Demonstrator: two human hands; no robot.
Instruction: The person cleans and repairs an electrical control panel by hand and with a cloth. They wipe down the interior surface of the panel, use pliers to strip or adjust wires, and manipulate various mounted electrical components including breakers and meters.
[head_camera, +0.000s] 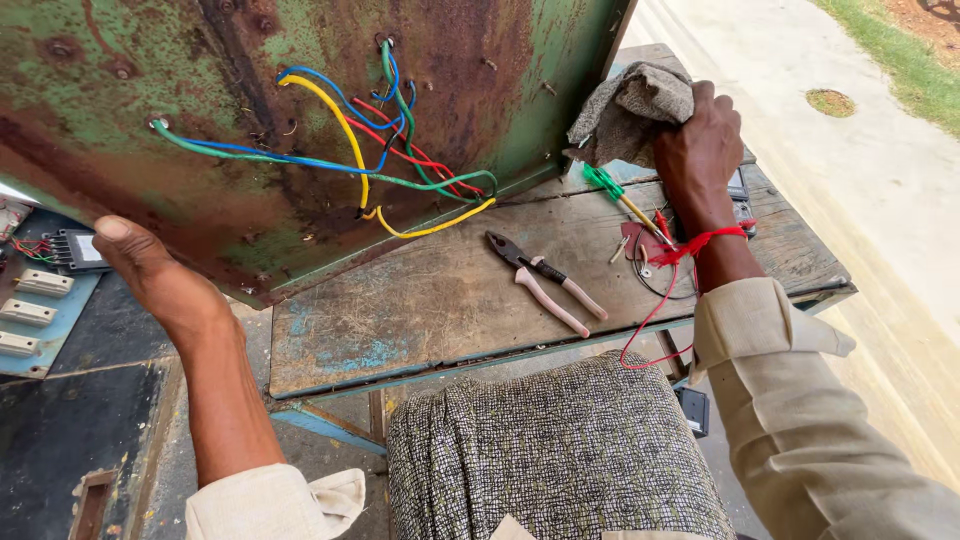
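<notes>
A rusty green metal panel (150, 100) stands tilted on a worn wooden table (430, 300), with several coloured wires (390, 150) looping across its face. My left hand (150, 270) grips the panel's lower left edge. My right hand (700, 145) is closed on a grey-brown cloth (630, 110) pressed against the panel's right edge. A red thread is tied round that wrist.
Pliers with pink handles (545, 280) lie on the table. A green-handled screwdriver (625, 200), red meter leads and a meter sit by my right wrist. Electrical parts on a blue board (40, 300) lie at left. My patterned knee (560, 460) is below the table edge.
</notes>
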